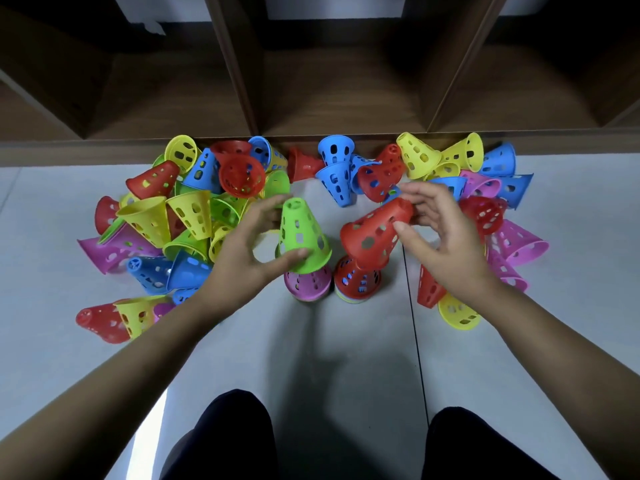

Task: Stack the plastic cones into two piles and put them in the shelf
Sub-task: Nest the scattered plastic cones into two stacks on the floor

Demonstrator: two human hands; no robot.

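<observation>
On the floor (346, 341), the left hand (249, 244) curls its fingers (266, 206) round a green cone (301, 233) upright on the pink pile (306, 284). The right hand (440, 237) pinches a tilted red cone (374, 233) over the red pile (356, 280). Loose cones (415, 157) lie beyond, before the shelf (346, 98).

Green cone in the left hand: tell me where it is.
Head view, just left of centre: the left hand holds the green cone upright over the pink cone, beside the tilted red cone in the right hand.
</observation>
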